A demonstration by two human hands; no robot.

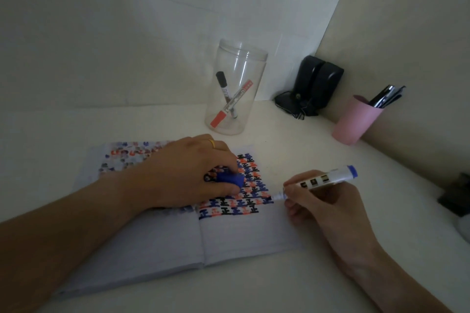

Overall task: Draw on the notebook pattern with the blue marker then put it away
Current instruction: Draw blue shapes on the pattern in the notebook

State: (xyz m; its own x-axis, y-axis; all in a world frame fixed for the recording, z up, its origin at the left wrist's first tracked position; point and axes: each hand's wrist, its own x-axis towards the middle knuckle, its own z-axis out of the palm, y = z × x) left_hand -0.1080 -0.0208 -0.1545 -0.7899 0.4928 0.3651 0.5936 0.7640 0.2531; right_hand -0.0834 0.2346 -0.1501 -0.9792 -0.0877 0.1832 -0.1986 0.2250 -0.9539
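The blue marker (316, 181) lies at a shallow slant, its long axis running from about eight o'clock to two o'clock: the uncapped tip points toward eight o'clock and meets the right-hand edge of the pattern, while the blue butt end sticks up toward two o'clock. The right hand (323, 201) pinches the barrel near the tip between thumb and fingers, so most of the lower barrel is covered; dark label blocks show on the white part above the grip.

The tip rests on the open notebook (244, 234), which lies flat on the white desk (279, 282). Rows of blue, black and red marks fill the upper part of the right page. At nine o'clock from the marker, the left hand (193, 173) presses on the pages, fingers curled around the blue cap (229, 180), with a ring on one finger. It hides much of the pattern; the marks on the left page are blurred.

At twelve o'clock, a clear jar (236, 89) stands upright holding a red marker (232, 104) and a black marker (225, 91), crossed. At two o'clock a pink cup (356, 122) holds dark pens (386, 96). Between them, in the corner, sit black objects (315, 84) too dim to identify. Something dark is cut off at the right edge.
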